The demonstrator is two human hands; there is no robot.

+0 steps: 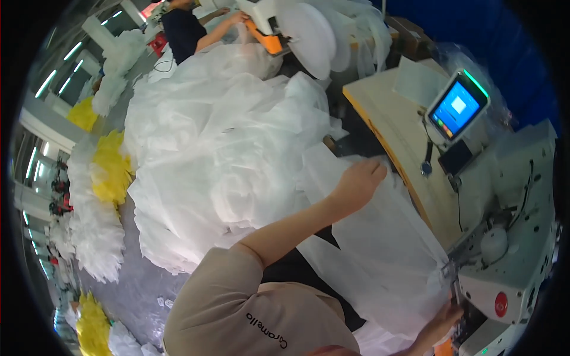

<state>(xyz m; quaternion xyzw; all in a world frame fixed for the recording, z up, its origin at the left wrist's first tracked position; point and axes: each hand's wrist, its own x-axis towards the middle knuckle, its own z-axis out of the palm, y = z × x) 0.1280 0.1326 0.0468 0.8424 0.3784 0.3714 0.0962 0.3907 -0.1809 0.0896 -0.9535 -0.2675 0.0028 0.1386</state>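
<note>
A long sheet of thin white nonwoven-looking fabric (pixel 380 249) stretches from the table edge down to a white sewing machine (pixel 499 279) at the right. My left hand (pixel 363 181) reaches across to the far end of the sheet, its fingers closed on the fabric's edge. Low at the right, my right hand (pixel 440 325) is beside the machine's working end, where the fabric's near corner lies. Its fingers are small and partly hidden against the machine, so their grip is unclear.
A large heap of white fabric (pixel 219 154) fills the middle left. A wooden tabletop (pixel 409 136) carries a lit control screen (pixel 458 105). At the far side a co-worker (pixel 183 29) handles fabric at another machine (pixel 264 35). Yellow bundles (pixel 111 169) lie among white piles on the left.
</note>
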